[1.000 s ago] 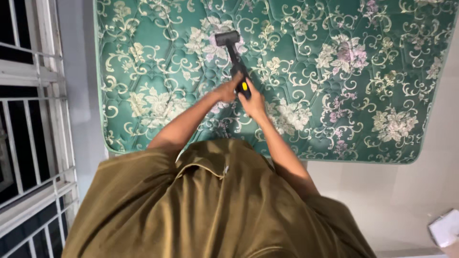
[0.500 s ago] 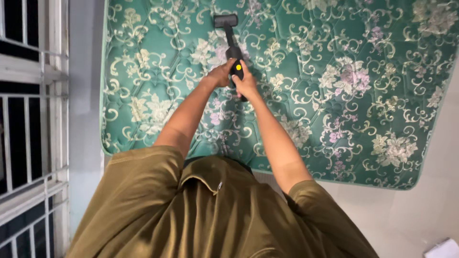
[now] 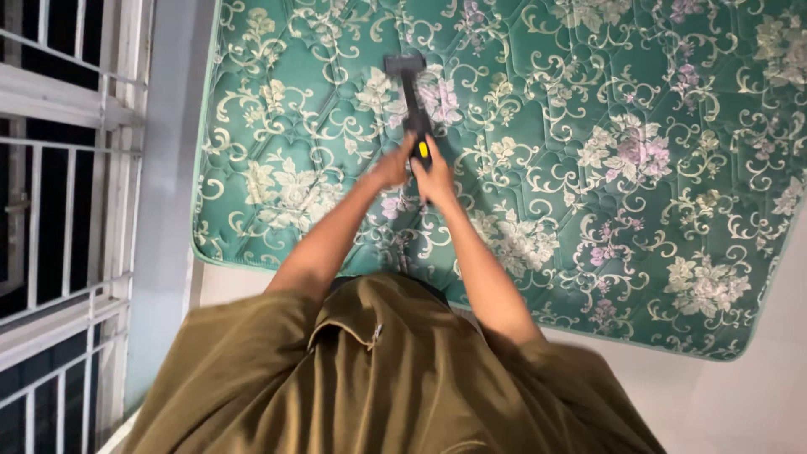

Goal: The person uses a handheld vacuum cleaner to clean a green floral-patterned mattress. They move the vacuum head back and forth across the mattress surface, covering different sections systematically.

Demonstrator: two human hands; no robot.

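Both hands are on one tool. The left hand (image 3: 391, 168) is wrapped shut round the near end of a black handheld cleaning wand (image 3: 412, 101) with a yellow button. The right hand (image 3: 437, 178) is closed on the same grip just beside it, thumb near the button.

The wand's flat head (image 3: 405, 63) is pressed on the green floral mattress (image 3: 630, 151), far from the body and left of the mattress's middle. The mattress lies flat on a pale floor (image 3: 740, 403). A barred window grille (image 3: 59, 210) stands at far left.

Judgement: the stroke goes best with the head kept flat on the quilting, even two-handed pressure, and slow overlapping passes along the stitch lines.
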